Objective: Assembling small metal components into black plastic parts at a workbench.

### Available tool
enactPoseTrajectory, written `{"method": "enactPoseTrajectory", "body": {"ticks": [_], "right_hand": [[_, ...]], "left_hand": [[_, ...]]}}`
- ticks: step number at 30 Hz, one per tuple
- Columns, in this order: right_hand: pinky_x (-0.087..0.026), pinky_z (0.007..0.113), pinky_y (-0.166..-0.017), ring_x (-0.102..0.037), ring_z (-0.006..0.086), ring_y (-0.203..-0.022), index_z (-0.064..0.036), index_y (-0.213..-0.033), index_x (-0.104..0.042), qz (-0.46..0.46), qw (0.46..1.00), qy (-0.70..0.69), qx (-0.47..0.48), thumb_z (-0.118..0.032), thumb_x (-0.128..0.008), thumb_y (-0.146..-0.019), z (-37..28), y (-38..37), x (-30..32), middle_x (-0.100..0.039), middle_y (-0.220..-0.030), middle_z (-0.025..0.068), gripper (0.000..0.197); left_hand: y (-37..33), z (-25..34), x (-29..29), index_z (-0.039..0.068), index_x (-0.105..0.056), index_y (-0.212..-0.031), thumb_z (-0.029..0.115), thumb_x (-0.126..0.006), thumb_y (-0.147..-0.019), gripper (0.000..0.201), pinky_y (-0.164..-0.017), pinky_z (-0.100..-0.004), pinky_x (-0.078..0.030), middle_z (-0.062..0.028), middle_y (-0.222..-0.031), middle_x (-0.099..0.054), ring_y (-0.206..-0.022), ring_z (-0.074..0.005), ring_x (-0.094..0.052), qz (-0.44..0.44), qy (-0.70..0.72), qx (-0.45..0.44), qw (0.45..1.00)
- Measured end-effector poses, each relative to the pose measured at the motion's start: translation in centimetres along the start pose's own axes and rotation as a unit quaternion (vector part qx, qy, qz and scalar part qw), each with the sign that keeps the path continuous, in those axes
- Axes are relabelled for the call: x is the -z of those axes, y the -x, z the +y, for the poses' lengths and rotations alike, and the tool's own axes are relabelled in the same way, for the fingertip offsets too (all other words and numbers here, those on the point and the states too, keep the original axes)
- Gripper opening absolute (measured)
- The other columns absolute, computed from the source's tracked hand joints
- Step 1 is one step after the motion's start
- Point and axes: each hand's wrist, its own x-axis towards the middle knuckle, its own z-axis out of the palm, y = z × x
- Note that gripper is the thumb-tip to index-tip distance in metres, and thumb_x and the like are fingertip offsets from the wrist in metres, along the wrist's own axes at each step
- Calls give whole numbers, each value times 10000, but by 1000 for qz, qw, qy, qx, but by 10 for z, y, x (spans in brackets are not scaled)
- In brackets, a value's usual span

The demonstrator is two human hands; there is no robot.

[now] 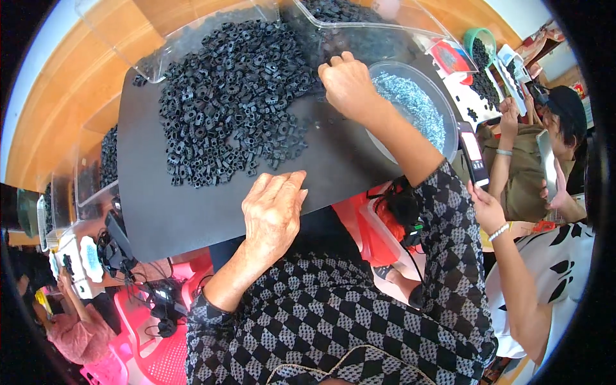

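Note:
A big heap of small black plastic parts [231,96] covers much of the dark table top [154,212]. My left hand [274,206] rests at the table's front edge, just below the heap, its fingers bent and drawn together. Whatever it may hold is hidden. Farther away, my right hand [348,83] is closed above the table between the heap and a round see-through tub [452,122]. Its fingertips are turned away, so I cannot see anything in them. Many small silvery metal pieces [410,106] lie in the tub, beside my right forearm.
Transparent plastic bins [398,27] stand along the far side. At the right, one person's hand [489,210] holds a phone [473,154] close to my elbow; another person sits beyond. A green basket [480,40] lies tipped, with black parts. Pink chairs [151,340] and cables are below left.

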Motion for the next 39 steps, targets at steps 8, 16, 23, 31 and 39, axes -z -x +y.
{"method": "enactPoseTrajectory", "body": {"ticks": [8, 16, 23, 31, 39], "right_hand": [[-510, 419, -690, -587, 340, -833, 11, -767, -622, -11, 998, -55, 14, -52, -614, -684, -17, -9, -8, -631, -823, 172, 105], [-463, 386, -654, -569, 280, -742, -39, -859, -568, 39, 911, -408, -45, -68, -703, -690, -46, 32, 47, -589, -790, 101, 218], [-465, 371, -644, -568, 258, -732, -41, -886, -573, 51, 904, -424, -34, -61, -709, -689, -86, 62, 53, -582, -787, 95, 240], [-463, 373, -646, -566, 261, -733, -44, -885, -584, 41, 906, -420, -37, -63, -703, -692, -101, 69, 57, -581, -781, 97, 227], [-461, 374, -649, -565, 264, -734, -47, -884, -594, 32, 909, -413, -37, -66, -697, -696, -102, 76, 54, -580, -776, 99, 215]], "left_hand": [[4, -3, 9, -11, -641, -969, -25, -673, -691, 280, -654, -346, -478, -129, -858, -650, -733, -276, -588, 0, -14, 53, 998], [3, -6, 7, -26, -638, -981, -10, -682, -745, 241, -673, -288, -486, -121, -801, -647, -718, -224, -620, 48, 180, 206, 961], [-14, -1, 14, -69, -585, -1108, 134, -630, -884, 306, -733, -248, -488, -94, -940, -650, -796, -121, -602, 96, 459, 362, 805], [-12, 0, 12, -60, -624, -1030, 86, -629, -869, 217, -667, -221, -478, -76, -845, -655, -708, -112, -598, 126, 459, 371, 797], [-11, -1, 12, -64, -627, -1013, 50, -624, -865, 186, -629, -220, -482, -90, -786, -656, -655, -113, -591, 126, 489, 382, 774]]}}
